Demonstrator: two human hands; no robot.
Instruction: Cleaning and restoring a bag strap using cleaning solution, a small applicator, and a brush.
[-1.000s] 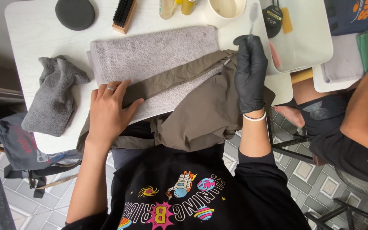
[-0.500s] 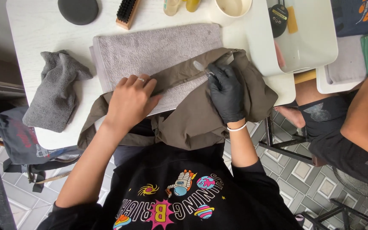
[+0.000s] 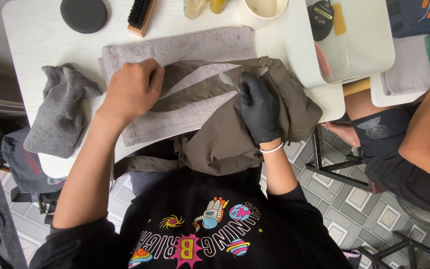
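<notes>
In the middle of the frame an olive-brown bag lies half on a white table and half off its near edge, its strap stretched leftward across a grey towel spread flat on the tabletop. The left hand, bare, sits left of centre with its palm down and fingers curled together, pressing the left end of the strap against the towel. The right hand wears a black glove and rests on the bag just right of centre; its fingertips are bunched near the strap, where a small pale thing shows, blurred — I cannot tell what it is, nor whether the fingers pinch it or only press there. A white band circles the right wrist. At the left edge of the frame a crumpled grey cloth lies on the table, apart from the towel. Along the top edge sit a dark round disc at upper left, a wooden brush with black bristles just beside it, and a cream bowl further right. At upper right a white tray holds a dark round tin and a yellow piece. Another person's arm reaches in along the right edge — well apart from the bag.
</notes>
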